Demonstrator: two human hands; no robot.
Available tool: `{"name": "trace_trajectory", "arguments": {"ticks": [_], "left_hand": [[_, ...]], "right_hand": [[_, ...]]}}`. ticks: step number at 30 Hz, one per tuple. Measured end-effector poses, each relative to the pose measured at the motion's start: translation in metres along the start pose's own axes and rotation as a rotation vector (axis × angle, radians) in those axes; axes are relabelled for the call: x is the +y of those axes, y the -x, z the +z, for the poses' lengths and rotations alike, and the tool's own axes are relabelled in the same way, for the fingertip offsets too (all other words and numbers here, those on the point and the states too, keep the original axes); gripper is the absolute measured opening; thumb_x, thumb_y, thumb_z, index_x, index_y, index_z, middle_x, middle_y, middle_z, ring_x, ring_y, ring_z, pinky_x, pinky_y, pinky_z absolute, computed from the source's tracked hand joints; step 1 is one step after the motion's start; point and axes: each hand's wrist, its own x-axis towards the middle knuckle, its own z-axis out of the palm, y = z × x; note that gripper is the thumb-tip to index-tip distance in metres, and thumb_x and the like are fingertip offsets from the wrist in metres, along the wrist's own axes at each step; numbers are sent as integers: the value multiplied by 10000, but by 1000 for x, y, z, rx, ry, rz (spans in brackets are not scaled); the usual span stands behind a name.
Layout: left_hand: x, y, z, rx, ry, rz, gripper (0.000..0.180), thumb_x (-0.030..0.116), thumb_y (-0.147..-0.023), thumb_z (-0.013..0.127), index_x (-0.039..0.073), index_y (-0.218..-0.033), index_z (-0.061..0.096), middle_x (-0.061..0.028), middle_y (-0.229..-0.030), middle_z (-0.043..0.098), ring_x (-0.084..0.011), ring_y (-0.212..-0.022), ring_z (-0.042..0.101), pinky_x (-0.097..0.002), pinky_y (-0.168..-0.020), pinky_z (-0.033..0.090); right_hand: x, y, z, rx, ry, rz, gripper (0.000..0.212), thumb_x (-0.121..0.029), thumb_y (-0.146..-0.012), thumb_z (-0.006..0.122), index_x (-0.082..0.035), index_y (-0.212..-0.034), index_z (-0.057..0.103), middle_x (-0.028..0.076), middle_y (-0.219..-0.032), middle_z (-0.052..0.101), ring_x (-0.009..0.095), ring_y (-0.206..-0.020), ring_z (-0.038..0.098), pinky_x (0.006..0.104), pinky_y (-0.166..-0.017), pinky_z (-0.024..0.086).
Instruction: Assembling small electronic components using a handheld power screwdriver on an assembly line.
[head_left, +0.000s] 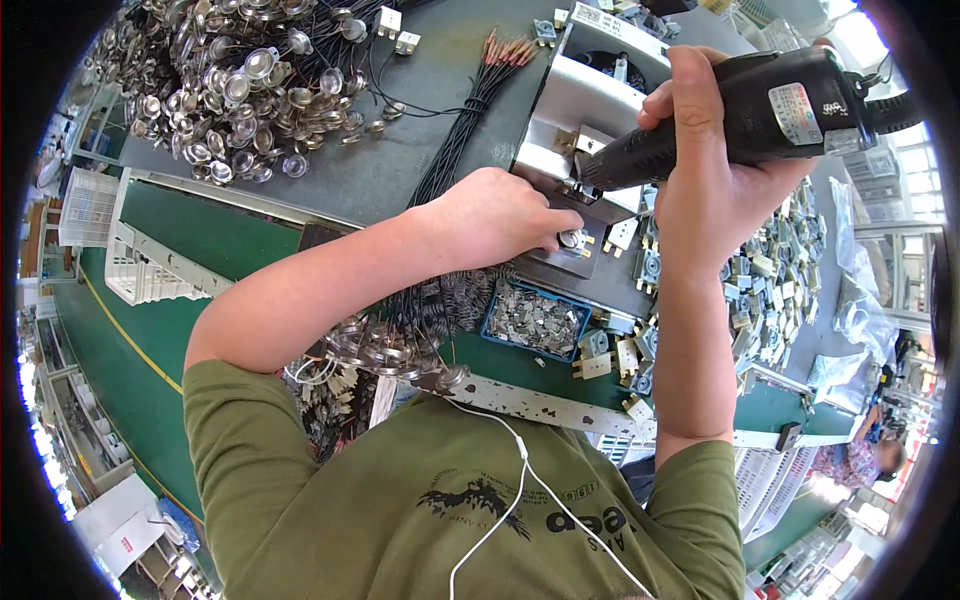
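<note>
My right hand [700, 140] is wrapped round a black electric screwdriver [760, 105], which lies nearly level with its tip pointing left. That tip meets a small part on a silver metal fixture [575, 92]. Below the tip, my left hand [490, 222] is closed, its thumb and forefinger at a small round metal part [572, 239] on the fixture's lower plate. Brass-coloured pins show beside that part. The fingers partly cover it.
A heap of round metal caps with black wires [235, 95] fills the back left. A bundle of black wires [470, 120] lies beside the fixture. Nearer me stands a blue tray of small metal pieces [535, 320]. Pale plug-like parts [770, 280] pile up at right.
</note>
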Motion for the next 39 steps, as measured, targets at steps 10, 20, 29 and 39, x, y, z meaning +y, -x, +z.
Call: {"name": "trace_trajectory", "arguments": {"ticks": [10,20,29,39], "left_hand": [[-7,5,14,211,18,92,309,304,-921,680,208,-1214,703,-62,-786,686,-288,-795,715,-430,-671,554],[-5,1,10,165,1,33,304,308,-954,664,205,-1239,684,-97,-872,725,-308,-880,729,-446,-718,569],[1,1,7,90,-24,5,303,332,-951,672,195,-1221,679,-97,-905,731,-301,-912,733,-439,-747,578],[-1,1,9,127,-17,4,331,341,-957,663,218,-1263,678,-94,-917,738,-298,-914,734,-433,-761,579]], "right_hand": [[-26,3,12,51,199,245,152,40,-912,699,29,-1028,601,98,-827,683,140,-579,645,263,-531,529],[-14,23,-38,-76,-72,42,185,-15,-946,705,147,-1021,657,134,-676,641,205,-559,624,323,-571,531],[-11,35,-37,-2,-72,92,143,5,-929,707,123,-990,656,136,-672,648,197,-551,627,299,-554,524],[2,37,-40,-48,-40,34,149,6,-928,713,120,-1003,656,145,-683,657,197,-558,636,310,-564,540]]}}
